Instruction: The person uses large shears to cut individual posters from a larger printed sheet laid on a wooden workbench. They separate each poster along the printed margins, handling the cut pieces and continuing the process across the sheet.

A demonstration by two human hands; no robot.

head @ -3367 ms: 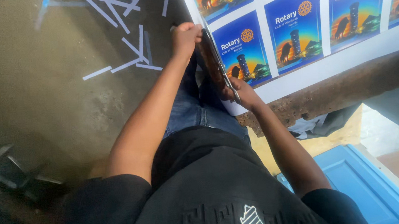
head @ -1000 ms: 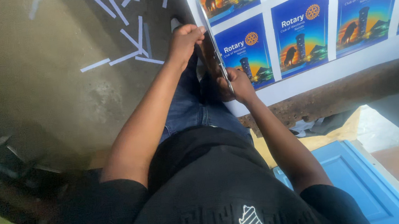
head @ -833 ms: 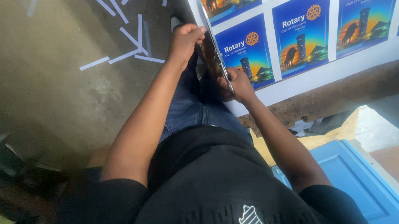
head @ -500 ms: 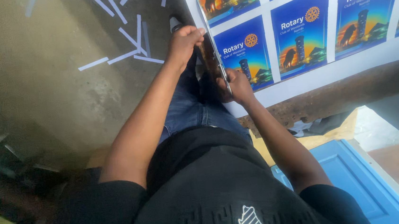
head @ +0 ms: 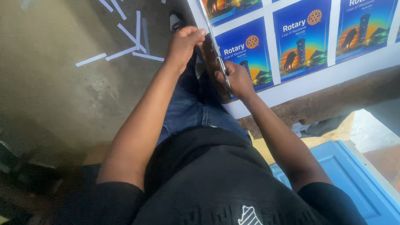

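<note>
Printed sheet (head: 327, 31) of blue cards lies at the workbench edge (head: 351, 96). Left hand (head: 186, 41) and right hand (head: 235, 78) have their fingers clamped on the dark cutter blade (head: 215, 66).

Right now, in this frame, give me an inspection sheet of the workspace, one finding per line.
Surface: rusty bench edge carrying the sheet.
Job's things: large printed sheet of repeated blue cards with white margins; long cutter arm along its left edge.
Clutter: white paper strips scattered on the concrete floor.
Grippers: left hand grips the cutter arm's far end; right hand rests at the sheet's edge beside it.
Cables: nothing seen.
Surroundings: blue panel lower right; dark debris lower left.
</note>
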